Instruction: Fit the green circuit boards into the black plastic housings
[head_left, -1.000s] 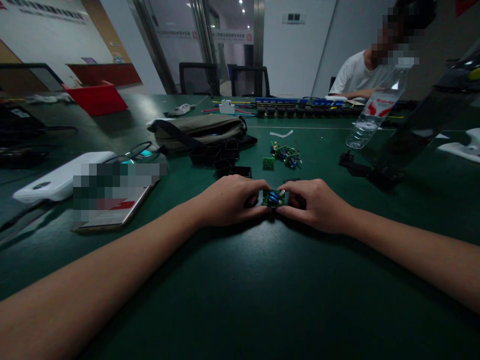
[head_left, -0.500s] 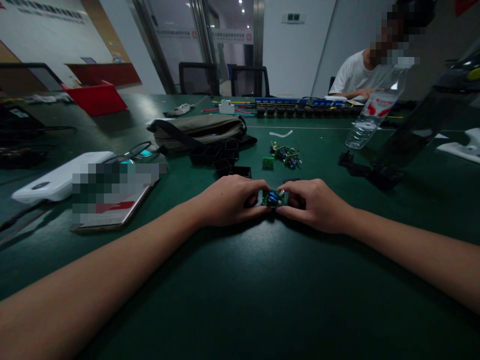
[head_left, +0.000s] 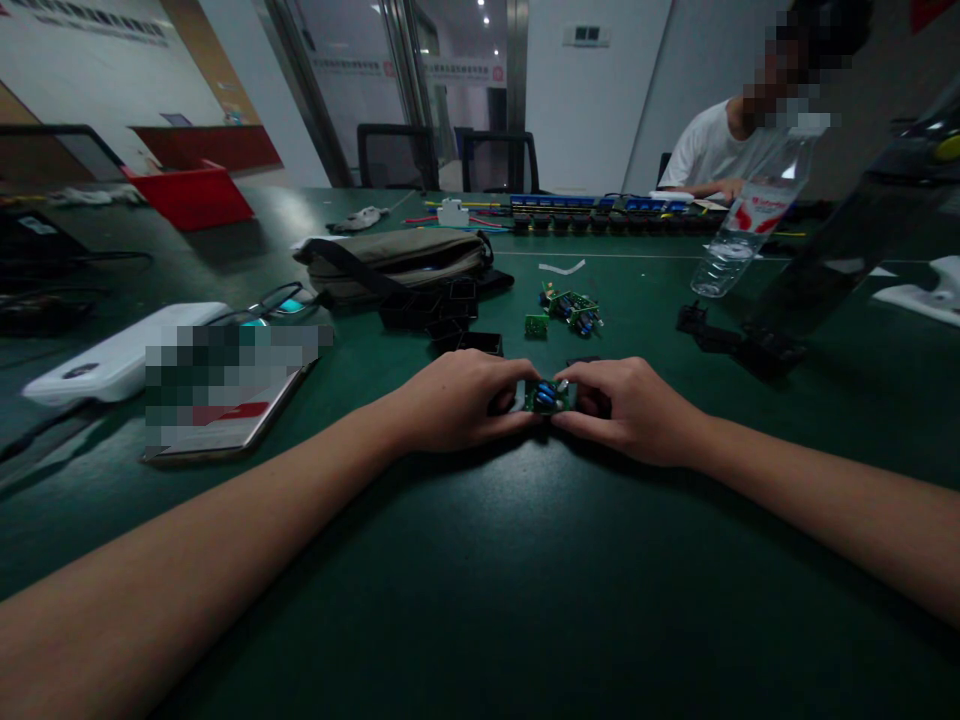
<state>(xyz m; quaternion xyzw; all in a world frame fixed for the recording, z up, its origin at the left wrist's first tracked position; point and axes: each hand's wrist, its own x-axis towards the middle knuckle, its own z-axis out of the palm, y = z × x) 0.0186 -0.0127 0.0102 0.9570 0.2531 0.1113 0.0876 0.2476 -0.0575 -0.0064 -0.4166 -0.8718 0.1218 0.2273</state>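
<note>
A small green circuit board point(head_left: 546, 396) with blue round components faces me, low over the middle of the table. My left hand point(head_left: 469, 400) pinches its left end between thumb and fingers. At its right end, my right hand point(head_left: 636, 410) grips it the same way. Pale grey pieces show at both ends of the board, partly covered by my fingers. Just beyond my hands lie a small bare green board point(head_left: 536, 326) and a heap of circuit boards point(head_left: 574, 308). Several black plastic housings point(head_left: 431, 310) are grouped behind my left hand.
A grey-brown bag point(head_left: 401, 262) lies behind the housings. On the left are a white power bank point(head_left: 124, 350), a flat box point(head_left: 232, 400), glasses point(head_left: 277, 303) and a red bin point(head_left: 191, 195). A water bottle point(head_left: 754, 215) stands right, near a seated person point(head_left: 712, 145).
</note>
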